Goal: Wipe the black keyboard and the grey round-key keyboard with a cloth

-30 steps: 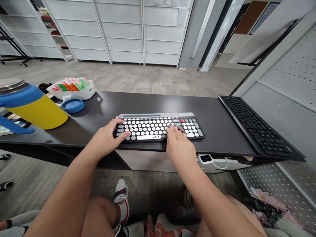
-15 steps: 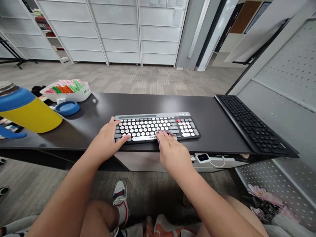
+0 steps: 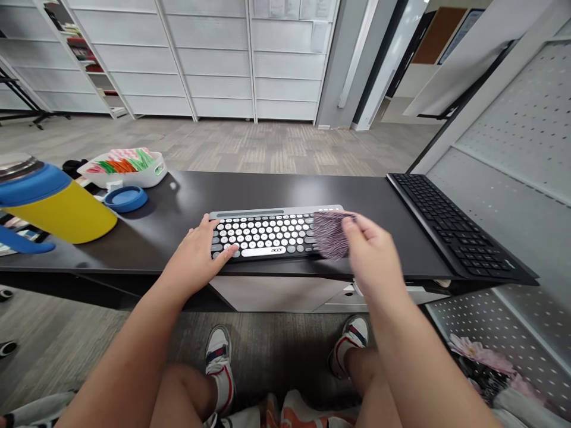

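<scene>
A compact keyboard [image 3: 263,233] with round white and grey keys lies flat on the dark desk. My left hand [image 3: 196,249] holds its left end, the thumb on the front keys and the fingers along the left edge. In my right hand [image 3: 375,246], a thin striped purple-grey cloth [image 3: 331,235] is pinched between thumb and fingers. The cloth hangs spread over the keyboard's right part and hides the number keys there. Whether its lower edge touches the keys I cannot tell.
A yellow and blue tumbler [image 3: 66,202] stands at the left, with a blue lid [image 3: 125,198] beside it. Behind is a white basket [image 3: 151,172] of colourful items. A second black keyboard [image 3: 455,226] lies at the right by a perforated panel [image 3: 517,131].
My right hand has moved right and lifted from the keyboard's front middle, and the cloth, earlier bunched under the fingers, now hangs open. My left hand stays at the left end.
</scene>
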A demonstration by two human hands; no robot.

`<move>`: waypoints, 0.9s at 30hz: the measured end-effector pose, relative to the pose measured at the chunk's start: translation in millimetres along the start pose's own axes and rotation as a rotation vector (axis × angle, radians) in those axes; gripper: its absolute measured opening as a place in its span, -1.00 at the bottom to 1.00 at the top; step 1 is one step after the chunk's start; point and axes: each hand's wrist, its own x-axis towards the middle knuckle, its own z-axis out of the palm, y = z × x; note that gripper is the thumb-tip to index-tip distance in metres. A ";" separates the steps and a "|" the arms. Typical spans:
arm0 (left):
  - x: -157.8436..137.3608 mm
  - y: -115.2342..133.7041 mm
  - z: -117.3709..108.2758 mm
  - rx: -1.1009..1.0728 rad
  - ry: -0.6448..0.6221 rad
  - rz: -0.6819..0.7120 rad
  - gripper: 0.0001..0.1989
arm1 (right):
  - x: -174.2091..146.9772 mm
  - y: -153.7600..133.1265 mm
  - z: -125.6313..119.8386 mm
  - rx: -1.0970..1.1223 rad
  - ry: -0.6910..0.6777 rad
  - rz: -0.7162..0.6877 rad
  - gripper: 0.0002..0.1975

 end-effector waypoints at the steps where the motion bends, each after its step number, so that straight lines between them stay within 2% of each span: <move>1: -0.3 0.4 -0.1 0.002 0.002 0.003 -0.08 | 7.5 4.5 -8.3 0.046 0.091 0.010 -0.60; 3: -0.6 0.2 0.2 0.006 0.006 0.007 -0.08 | 18.2 10.5 -24.8 0.026 0.248 0.010 -0.59; 4: -0.8 -0.1 0.5 0.007 0.007 0.009 -0.08 | 21.4 11.7 -32.2 -0.061 0.307 0.000 -0.60; 7: -1.0 -1.4 1.5 0.013 0.012 0.015 -0.09 | 23.6 10.5 -44.3 -0.507 0.370 -0.007 -0.61; 8: -1.0 -1.7 1.7 0.014 0.014 0.019 -0.09 | 22.6 9.8 -43.4 -0.656 0.336 0.009 -0.62; 10: -0.7 -2.0 2.1 0.013 0.018 0.023 -0.10 | 19.2 9.9 -34.5 -0.878 0.185 0.052 -0.61; 13: -0.2 -2.1 2.5 0.009 0.024 0.024 -0.11 | 12.5 13.1 -11.9 -1.038 -0.065 0.042 -0.59; 15: -0.1 -2.0 2.6 0.009 0.022 0.019 -0.11 | 8.7 15.6 0.5 -1.093 -0.139 -0.008 -0.59; 18: -0.6 -1.8 2.5 0.008 0.020 0.017 -0.12 | 5.4 18.9 7.9 -1.142 -0.144 -0.040 -0.60; 27: -0.6 -1.9 3.3 0.010 0.026 0.025 -0.13 | 3.0 31.4 7.9 -1.203 -0.136 -0.093 -0.59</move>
